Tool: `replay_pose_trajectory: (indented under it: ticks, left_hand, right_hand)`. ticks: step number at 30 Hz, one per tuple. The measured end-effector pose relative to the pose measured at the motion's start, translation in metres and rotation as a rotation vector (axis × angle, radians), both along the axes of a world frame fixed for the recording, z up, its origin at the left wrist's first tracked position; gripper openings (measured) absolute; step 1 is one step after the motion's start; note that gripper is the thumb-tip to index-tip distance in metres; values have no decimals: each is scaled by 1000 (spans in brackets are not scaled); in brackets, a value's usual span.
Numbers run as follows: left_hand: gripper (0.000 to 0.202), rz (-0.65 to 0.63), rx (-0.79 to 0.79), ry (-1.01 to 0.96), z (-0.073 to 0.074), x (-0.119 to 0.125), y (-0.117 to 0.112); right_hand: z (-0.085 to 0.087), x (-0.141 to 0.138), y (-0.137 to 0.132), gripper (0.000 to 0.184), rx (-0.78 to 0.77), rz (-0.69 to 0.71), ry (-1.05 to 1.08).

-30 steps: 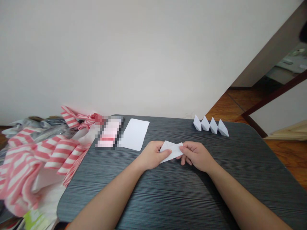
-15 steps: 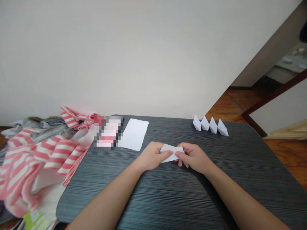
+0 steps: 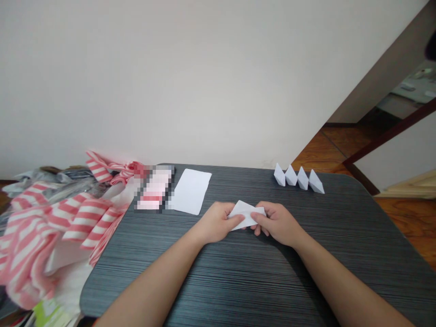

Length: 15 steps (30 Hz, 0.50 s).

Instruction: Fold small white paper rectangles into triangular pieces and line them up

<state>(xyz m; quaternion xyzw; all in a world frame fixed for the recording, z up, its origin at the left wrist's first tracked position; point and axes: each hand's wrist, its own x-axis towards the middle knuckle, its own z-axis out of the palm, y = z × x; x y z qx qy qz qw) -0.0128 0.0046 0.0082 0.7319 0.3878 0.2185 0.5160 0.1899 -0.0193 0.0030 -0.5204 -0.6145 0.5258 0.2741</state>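
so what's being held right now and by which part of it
A folded paper, pinched at its two ends by the left hand and the right hand.

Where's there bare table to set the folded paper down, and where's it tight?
Bare table lies right of the right hand, below the paper boats. Another patch lies between the left hand and the striped cloth. It's crowded at the back left, where the white sheet sits beside a blurred packet.

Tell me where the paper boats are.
In the head view, four paper boats stand in a row at the far edge of the dark table, beyond the right hand.
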Motion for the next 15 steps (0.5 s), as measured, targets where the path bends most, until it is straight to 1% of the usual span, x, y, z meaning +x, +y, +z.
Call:
replay_pose_trajectory:
  ticks: [2,7,13,15]
  left_hand:
    - [26,8,1,-4,0,0,0]
    - [30,97,-69,-5,-2,-1,0]
    - [29,94,-146,-64,-2,-2,1]
    - [28,111,-156,-82,-3,-2,2]
  right_hand:
    - [0,0,0,22,-8,0,10]
    - [-2,3,2,24,-17,-39,59]
    - [-4,4,3,25,-18,-39,98]
    - [-4,4,3,25,-20,-50,121]
